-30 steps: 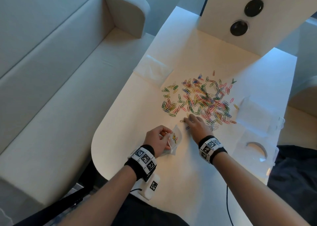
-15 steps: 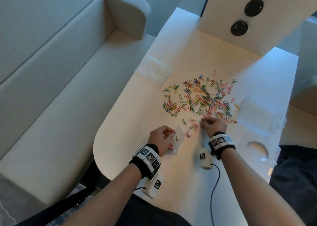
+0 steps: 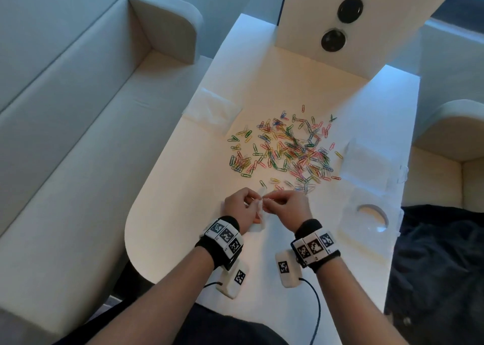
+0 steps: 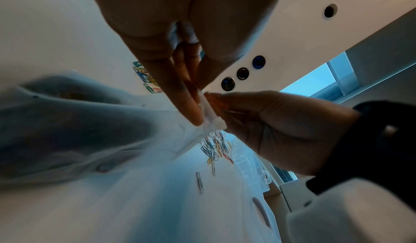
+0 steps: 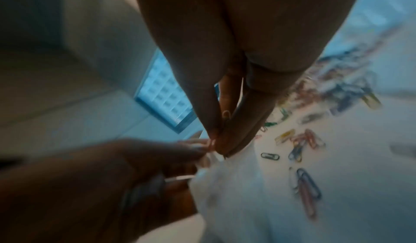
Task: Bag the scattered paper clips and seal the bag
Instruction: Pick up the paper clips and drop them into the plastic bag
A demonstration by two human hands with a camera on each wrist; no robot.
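Many coloured paper clips (image 3: 285,151) lie scattered on the white table (image 3: 183,200), with a few loose ones (image 5: 305,193) near my hands. My left hand (image 3: 255,200) pinches the mouth of a small clear plastic bag (image 3: 258,217), whose body hangs toward the table (image 4: 135,140). My right hand (image 3: 267,202) meets it at the bag's mouth, fingertips pinched together on paper clips (image 5: 226,114). In the left wrist view the left fingers (image 4: 191,108) grip the bag's rim while the right hand (image 4: 270,126) touches it from the right. What the bag holds is hidden.
A clear plastic box (image 3: 372,161) and a clear lid with a round cut-out (image 3: 372,216) lie to the right. A folded clear sheet (image 3: 212,109) lies at the far left. A white panel with round sockets (image 3: 332,39) stands behind; a sofa (image 3: 78,122) runs along the left.
My right hand drew back from the pile to the bag's mouth with clips pinched in its fingers. The left hand kept the bag and raised its mouth slightly toward the right hand.
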